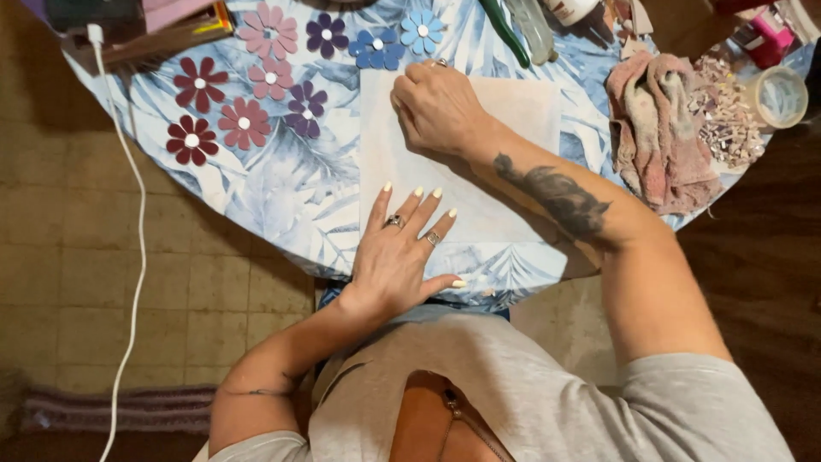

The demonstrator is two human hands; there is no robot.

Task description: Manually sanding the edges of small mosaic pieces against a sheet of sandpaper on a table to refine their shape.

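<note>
Down on the round table (282,201) with its blue-and-white leaf-print cloth, a pale square sheet of paper-like material (513,111) is lying flat, and both hands are resting on it. The left hand (395,257) is pressing the sheet's near edge — fingers spread, palm down, gripping nothing. The right hand (438,107) is sitting curled on the sheet's far left part; whether its grip is closing on anything I cannot tell. Flat flower-shaped cutouts in maroon, pink, purple and blue (248,85) are lying beyond and left of the sheet. A crumpled pinkish rag (658,137) is sitting right of it — well apart.
</note>
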